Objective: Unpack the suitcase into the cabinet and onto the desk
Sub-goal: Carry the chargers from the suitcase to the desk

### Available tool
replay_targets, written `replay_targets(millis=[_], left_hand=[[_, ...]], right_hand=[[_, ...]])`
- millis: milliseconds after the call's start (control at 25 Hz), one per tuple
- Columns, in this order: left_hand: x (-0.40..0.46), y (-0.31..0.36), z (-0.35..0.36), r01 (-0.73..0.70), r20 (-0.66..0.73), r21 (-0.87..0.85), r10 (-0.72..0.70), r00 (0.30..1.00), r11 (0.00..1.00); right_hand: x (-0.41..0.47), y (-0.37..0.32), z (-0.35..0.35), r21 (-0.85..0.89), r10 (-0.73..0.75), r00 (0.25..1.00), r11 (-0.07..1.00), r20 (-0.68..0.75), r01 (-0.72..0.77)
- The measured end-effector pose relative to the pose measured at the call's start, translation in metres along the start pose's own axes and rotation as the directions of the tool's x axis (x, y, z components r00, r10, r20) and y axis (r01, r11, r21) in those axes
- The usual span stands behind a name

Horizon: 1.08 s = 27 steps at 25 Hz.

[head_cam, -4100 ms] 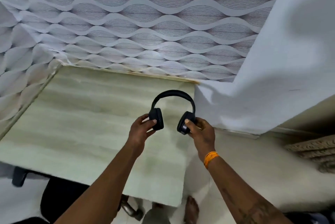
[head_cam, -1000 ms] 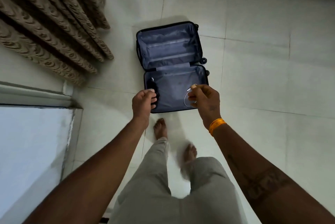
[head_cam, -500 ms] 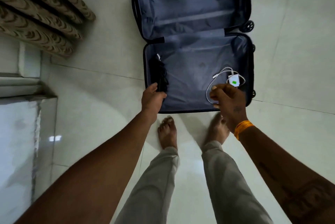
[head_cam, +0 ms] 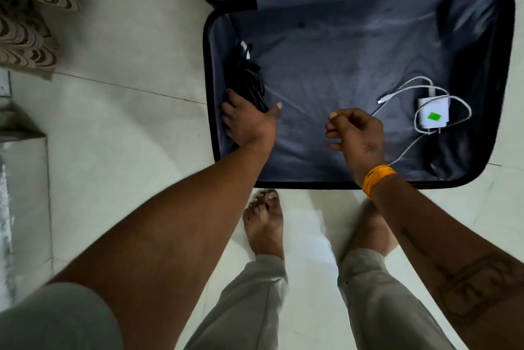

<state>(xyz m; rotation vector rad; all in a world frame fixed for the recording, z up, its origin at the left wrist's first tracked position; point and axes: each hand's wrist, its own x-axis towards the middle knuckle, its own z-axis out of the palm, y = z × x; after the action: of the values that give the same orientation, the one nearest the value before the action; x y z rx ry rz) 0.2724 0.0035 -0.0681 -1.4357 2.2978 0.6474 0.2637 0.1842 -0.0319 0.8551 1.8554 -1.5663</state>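
The open suitcase (head_cam: 500,37) lies on the floor, its dark blue lining showing. A black bundle of cables (head_cam: 245,77) rests along the left wall of its near half. My left hand (head_cam: 249,123) lies over the bundle's near end, fingers on its left side and thumb spread out to the right. A white charger (head_cam: 432,115) with a green sticker sits at the right, its white cable (head_cam: 465,111) looped around it. My right hand (head_cam: 354,134) hovers over the lining just left of the cable, fingers loosely curled, holding nothing.
My bare feet (head_cam: 265,222) stand on the pale tiled floor (head_cam: 127,137) just in front of the suitcase's near edge. A patterned curtain (head_cam: 25,26) hangs at the upper left. A white ledge (head_cam: 22,157) runs along the left edge.
The view has dropped closer to the suitcase. My left hand moved from the suitcase's edge onto the black bundle. My right hand shifted left, away from the white charger.
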Motion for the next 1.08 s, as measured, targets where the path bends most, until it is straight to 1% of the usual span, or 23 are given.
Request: replay_targets(millis=[40, 120, 240, 320, 400, 480, 560, 600, 680, 720, 760, 840, 920, 960, 1080], left_hand=[[0.001, 0.004, 0.004, 0.022, -0.043, 0.016, -0.021, 0.999, 1.0], [0.002, 0.008, 0.009, 0.054, -0.079, 0.014, -0.053, 0.995, 0.998], [0.009, 0.001, 0.008, 0.0, -0.105, -0.035, -0.004, 0.994, 0.999], [0.015, -0.009, 0.002, -0.033, -0.12, -0.096, 0.022, 0.993, 0.995], [0.012, -0.012, -0.002, -0.035, -0.11, -0.222, 0.01, 0.994, 0.975], [-0.003, -0.006, 0.001, -0.018, -0.066, -0.366, -0.006, 0.998, 0.93], [-0.027, 0.006, 0.008, 0.007, 0.009, -0.463, -0.003, 1.0, 0.886], [-0.04, 0.013, 0.011, 0.024, 0.046, -0.51, -0.001, 0.999, 0.86], [-0.061, 0.025, 0.022, 0.056, 0.117, -0.615, 0.022, 0.993, 0.787], [-0.071, 0.03, 0.03, 0.066, 0.15, -0.65, 0.043, 0.988, 0.757], [-0.079, 0.035, 0.037, 0.065, 0.173, -0.662, 0.068, 0.983, 0.747], [-0.092, 0.046, 0.049, 0.043, 0.187, -0.657, 0.107, 0.977, 0.753], [-0.098, 0.055, 0.059, 0.013, 0.162, -0.644, 0.12, 0.979, 0.765], [-0.098, 0.059, 0.062, -0.001, 0.14, -0.635, 0.116, 0.983, 0.773], [-0.094, 0.063, 0.07, -0.023, 0.106, -0.596, 0.107, 0.989, 0.803]], right_hand=[[0.004, 0.002, -0.001, 0.02, 0.011, 1.0, 1.0, -0.005, -0.011], [0.008, 0.007, -0.007, 0.039, 0.025, 1.0, 0.999, -0.013, -0.024], [0.009, 0.007, -0.02, 0.044, 0.034, 0.999, 0.999, -0.041, -0.032], [0.008, 0.004, -0.026, 0.057, 0.025, 0.999, 0.998, -0.044, -0.022], [0.009, 0.001, -0.037, 0.064, 0.003, 0.998, 0.998, -0.07, 0.001], [0.011, 0.003, -0.054, -0.012, -0.043, 0.99, 0.999, -0.135, 0.041], [0.009, 0.004, -0.074, -0.177, -0.159, 0.958, 0.977, -0.238, 0.118], [0.008, 0.005, -0.083, -0.282, -0.256, 0.925, 0.943, -0.28, 0.176], [0.011, 0.006, -0.103, -0.491, -0.44, 0.847, 0.832, -0.297, 0.259], [0.016, 0.005, -0.112, -0.565, -0.496, 0.817, 0.78, -0.295, 0.27], [0.023, 0.006, -0.119, -0.606, -0.516, 0.802, 0.753, -0.3, 0.257], [0.037, 0.005, -0.126, -0.634, -0.497, 0.814, 0.742, -0.299, 0.221], [0.044, 0.0, -0.122, -0.636, -0.486, 0.826, 0.741, -0.286, 0.217], [0.045, -0.004, -0.119, -0.622, -0.501, 0.813, 0.748, -0.297, 0.233], [0.035, -0.016, -0.118, -0.587, -0.58, 0.717, 0.755, -0.388, 0.293]])
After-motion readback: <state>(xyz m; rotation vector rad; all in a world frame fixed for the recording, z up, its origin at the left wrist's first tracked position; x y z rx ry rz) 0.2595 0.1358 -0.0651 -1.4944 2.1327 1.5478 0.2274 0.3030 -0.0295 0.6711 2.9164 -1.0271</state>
